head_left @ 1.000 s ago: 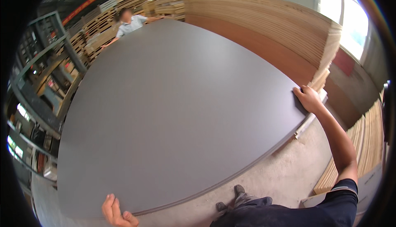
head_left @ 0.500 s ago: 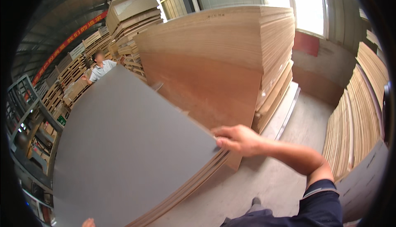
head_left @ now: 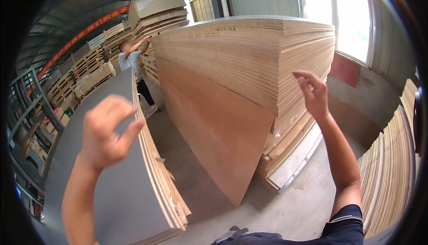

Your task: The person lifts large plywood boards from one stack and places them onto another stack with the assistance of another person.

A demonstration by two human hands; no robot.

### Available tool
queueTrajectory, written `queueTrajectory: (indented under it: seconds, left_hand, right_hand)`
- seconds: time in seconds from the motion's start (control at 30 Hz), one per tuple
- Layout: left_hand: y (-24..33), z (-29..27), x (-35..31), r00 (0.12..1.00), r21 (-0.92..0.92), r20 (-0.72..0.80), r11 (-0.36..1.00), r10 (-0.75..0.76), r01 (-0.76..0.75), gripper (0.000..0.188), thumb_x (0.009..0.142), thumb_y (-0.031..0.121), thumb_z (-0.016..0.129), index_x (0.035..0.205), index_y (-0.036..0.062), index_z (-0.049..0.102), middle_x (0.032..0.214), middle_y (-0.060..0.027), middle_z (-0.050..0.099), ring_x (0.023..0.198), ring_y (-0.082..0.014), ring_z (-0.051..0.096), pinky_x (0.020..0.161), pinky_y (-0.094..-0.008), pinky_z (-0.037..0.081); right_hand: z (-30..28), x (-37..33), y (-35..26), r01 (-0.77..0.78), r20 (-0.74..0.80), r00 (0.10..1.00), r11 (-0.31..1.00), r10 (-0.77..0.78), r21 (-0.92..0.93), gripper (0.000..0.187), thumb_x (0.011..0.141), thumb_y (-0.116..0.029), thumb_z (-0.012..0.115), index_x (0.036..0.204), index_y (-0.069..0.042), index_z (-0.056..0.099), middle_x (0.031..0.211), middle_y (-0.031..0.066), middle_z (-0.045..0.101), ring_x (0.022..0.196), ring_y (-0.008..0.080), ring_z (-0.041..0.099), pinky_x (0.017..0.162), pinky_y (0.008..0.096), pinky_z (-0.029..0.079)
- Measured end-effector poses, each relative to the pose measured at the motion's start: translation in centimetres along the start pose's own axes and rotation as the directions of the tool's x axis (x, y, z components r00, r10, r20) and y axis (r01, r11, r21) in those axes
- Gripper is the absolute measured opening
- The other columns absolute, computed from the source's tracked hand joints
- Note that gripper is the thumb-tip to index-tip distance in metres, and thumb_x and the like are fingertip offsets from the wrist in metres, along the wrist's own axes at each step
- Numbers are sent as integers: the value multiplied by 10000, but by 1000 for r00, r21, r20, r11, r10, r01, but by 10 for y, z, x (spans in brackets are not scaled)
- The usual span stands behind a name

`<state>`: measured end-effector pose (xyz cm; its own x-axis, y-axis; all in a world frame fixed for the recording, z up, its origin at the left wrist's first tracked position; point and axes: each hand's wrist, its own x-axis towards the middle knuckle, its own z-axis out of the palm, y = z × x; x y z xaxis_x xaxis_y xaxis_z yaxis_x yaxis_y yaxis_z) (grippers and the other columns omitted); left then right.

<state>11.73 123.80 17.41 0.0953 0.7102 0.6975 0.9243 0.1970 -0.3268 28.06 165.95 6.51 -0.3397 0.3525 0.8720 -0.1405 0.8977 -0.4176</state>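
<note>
Where your right palm pressed the near corner of the grey panel (head_left: 120, 200) a second ago, nothing of yours rests now: you have turned toward the tall stack (head_left: 223, 44), and both hands are up in the air. Your left hand (head_left: 107, 133), a little blurred, hangs above the panel with fingers curled and thumb apart, gripping nothing. Your right hand (head_left: 315, 97) is loosely bent and holds nothing visible; whether its fingertips brush the stack's end, you can't tell from this view. The co-worker (head_left: 131, 60) has also left the panel and now reaches to the stack's far top corner. That suggests the panel is set down and the handling has shifted to the stack.

The panel lies at your left, flat, smooth and matte, topping layers whose long side (head_left: 167, 191) is pale, splintery wood. The stack is many thin sheets, their edges striped and slightly uneven at the end. A reddish-brown sheet (head_left: 214, 133), broad and faintly scuffed, leans against its side, its low corner pointing toward the dusty concrete floor (head_left: 307, 196).
</note>
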Motion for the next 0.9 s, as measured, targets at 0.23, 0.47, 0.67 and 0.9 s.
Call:
queueTrajectory:
  seconds: [0.23, 0.47, 0.67, 0.9]
  left_hand:
    - [-23, 121, 168, 990, -229, -9, 964, -141, 135, 356, 885, 314, 614, 998, -13, 695, 920, -155, 702, 815, -254, 665, 737, -335, 510]
    - [0, 212, 312, 986, -362, -9, 920, -166, 152, 458, 859, 455, 585, 1007, 43, 720, 886, -162, 708, 846, -301, 676, 801, -371, 523]
    - [-5, 284, 382, 990, -377, 138, 923, -26, 77, 713, 794, 523, 649, 1160, -88, 612, 1082, -240, 662, 1045, -329, 630, 939, -368, 481]
    - [12, 285, 399, 939, -331, 263, 935, 223, -129, 482, 746, 332, 594, 1033, -42, 697, 913, -207, 690, 822, -279, 655, 783, -348, 534]
  right_hand:
    - [-16, 112, 75, 229, -39, 970, 959, -238, -168, 244, 955, -169, 543, 1110, -16, 653, 1038, 139, 684, 942, 220, 649, 853, 303, 473]
    - [-4, 207, 123, 445, -57, 891, 891, -451, -85, 337, 985, -261, 493, 1123, 8, 640, 1073, 169, 660, 1043, 261, 620, 916, 324, 446]
    - [33, 259, 161, 478, -47, 878, 874, -476, 86, 379, 986, -289, 470, 1027, 35, 663, 962, 161, 681, 906, 242, 645, 826, 330, 483]
    - [28, 264, 174, 515, 12, 852, 843, -523, 155, 441, 995, -286, 394, 923, 61, 659, 759, 147, 644, 707, 197, 611, 672, 308, 474]
